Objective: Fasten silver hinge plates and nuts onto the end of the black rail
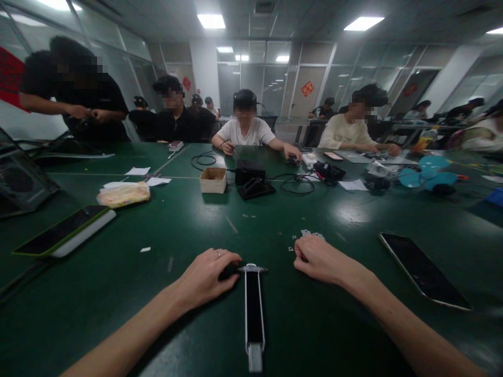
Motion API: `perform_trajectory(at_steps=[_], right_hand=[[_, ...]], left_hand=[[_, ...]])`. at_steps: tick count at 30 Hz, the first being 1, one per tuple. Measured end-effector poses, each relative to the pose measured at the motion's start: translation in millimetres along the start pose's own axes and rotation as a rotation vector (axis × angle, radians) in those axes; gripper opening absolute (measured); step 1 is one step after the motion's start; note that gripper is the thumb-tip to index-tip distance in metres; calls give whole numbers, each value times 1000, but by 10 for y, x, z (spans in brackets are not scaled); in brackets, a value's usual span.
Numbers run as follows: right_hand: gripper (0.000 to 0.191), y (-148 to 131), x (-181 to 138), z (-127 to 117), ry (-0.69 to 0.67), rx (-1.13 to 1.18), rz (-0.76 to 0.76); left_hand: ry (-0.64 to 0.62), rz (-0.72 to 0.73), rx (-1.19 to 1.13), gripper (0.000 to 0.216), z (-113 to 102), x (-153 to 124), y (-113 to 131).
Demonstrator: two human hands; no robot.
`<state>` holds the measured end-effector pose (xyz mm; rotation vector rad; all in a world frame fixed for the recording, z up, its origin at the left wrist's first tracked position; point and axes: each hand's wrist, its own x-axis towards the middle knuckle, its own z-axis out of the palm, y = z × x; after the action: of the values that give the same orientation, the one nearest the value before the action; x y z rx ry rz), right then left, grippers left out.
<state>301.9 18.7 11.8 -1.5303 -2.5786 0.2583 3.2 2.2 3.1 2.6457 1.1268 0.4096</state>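
Thumb and forefinger of the left hand (210, 275) sat a bit apart around the bolt's (261, 269) left end, maybe steadying it; couldn't tell if they gripped. The bolt crossed the top of a black bar (254, 309), lower centre. The right hand (320, 257) curled by metal bits (312, 234) right of centre, probably placed there to be handy; anything pinched was hidden.
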Motion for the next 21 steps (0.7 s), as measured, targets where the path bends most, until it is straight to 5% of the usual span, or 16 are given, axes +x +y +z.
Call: perform_trajectory(at_steps=[4,8,12,21], right_hand=[[10,-74,2,-16,117,25,-95],[10,-393,-13,44,432,140,-437],[12,-795,-40,185,587,187,-680],[13,-861,-15,293,640,144,-661]], left_hand=[[66,63,-31,30,-67,-23,24],[227,167,-70,22,-99,-37,145],[278,332,-123,24,-32,-43,291],[180,299,-269,30,62,-63,330]])
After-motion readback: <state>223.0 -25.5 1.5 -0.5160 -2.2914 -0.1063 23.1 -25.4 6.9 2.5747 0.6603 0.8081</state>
